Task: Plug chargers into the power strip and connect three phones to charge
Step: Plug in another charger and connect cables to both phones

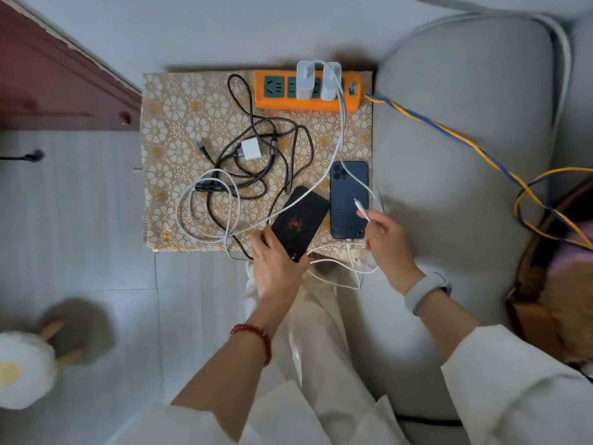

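Observation:
An orange power strip lies at the far edge of a small floral-cloth table, with two white chargers plugged into it. A dark blue phone lies face down at the table's right, a white cable plugged into its near end. My left hand grips a black phone with a red mark, tilted over the near edge. My right hand pinches the plug end of a white cable just above the blue phone. A small white charger cube sits among dark braided cables.
A tangle of braided and white cables covers the table's middle. A grey sofa cushion lies right of the table, crossed by the strip's yellow-blue cord. A dark red cabinet stands far left. A fluffy slipper lies on the floor.

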Tool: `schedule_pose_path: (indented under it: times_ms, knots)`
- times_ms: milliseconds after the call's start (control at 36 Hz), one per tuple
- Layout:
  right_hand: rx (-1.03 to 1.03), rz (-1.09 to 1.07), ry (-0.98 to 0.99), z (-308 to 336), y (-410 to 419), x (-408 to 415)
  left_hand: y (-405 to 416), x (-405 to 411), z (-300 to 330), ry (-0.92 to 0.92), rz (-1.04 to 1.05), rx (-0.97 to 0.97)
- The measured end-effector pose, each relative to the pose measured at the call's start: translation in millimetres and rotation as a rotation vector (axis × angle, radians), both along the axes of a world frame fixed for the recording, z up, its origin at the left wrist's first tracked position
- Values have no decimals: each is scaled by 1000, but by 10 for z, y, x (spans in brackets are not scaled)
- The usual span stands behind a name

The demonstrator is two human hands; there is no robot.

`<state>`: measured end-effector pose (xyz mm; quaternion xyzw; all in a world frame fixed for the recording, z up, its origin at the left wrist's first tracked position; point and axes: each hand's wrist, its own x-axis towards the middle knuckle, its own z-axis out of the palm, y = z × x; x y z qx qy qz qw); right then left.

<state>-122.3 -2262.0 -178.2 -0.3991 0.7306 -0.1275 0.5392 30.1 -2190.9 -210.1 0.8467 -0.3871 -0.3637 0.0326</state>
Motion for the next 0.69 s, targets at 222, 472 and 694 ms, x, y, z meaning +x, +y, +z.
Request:
schedule_pose_path:
  times_ms: [222,472,694]
  knots:
    - [116,179,-11,65,-127,163,335,561,214,151,-232,-112]
    - [141,396,-95,232,-130,434,213,821,302,222,-424,-224]
    - [116,195,-143,387,-37,500,115,718,517,539,376,-221]
